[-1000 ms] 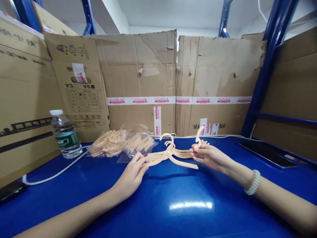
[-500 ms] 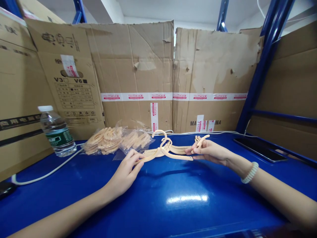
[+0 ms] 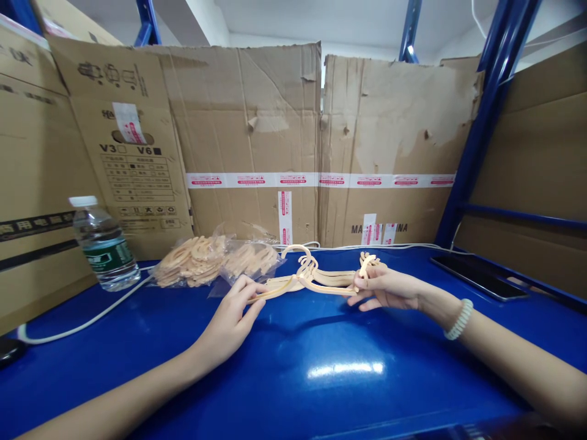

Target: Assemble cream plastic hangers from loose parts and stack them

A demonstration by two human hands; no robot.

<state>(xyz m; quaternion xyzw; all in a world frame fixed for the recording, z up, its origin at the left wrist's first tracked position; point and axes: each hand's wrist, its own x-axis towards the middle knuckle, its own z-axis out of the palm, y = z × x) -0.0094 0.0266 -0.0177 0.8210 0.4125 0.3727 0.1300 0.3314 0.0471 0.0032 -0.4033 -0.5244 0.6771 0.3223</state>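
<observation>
Several small beige plastic hangers (image 3: pixel 308 280) lie stacked just above the blue table (image 3: pixel 293 360), held at both ends. My left hand (image 3: pixel 233 318) pinches the left tips of the stack between thumb and fingers. My right hand (image 3: pixel 387 287) grips the right tips, and one more beige hanger (image 3: pixel 367 264) sticks up from its fingers. A white bead bracelet (image 3: pixel 460 319) is on my right wrist.
A clear bag of more beige hangers (image 3: pixel 208 260) lies behind my left hand. A water bottle (image 3: pixel 104 244) stands at the left beside a white cable (image 3: pixel 87 318). A dark tablet (image 3: pixel 477 276) lies at the right. Cardboard boxes (image 3: pixel 257 140) wall the back and sides.
The extra hanger in my right hand has dropped from upright to low against the stack. Both hands and the stack have settled slightly lower; the view shifted a little.
</observation>
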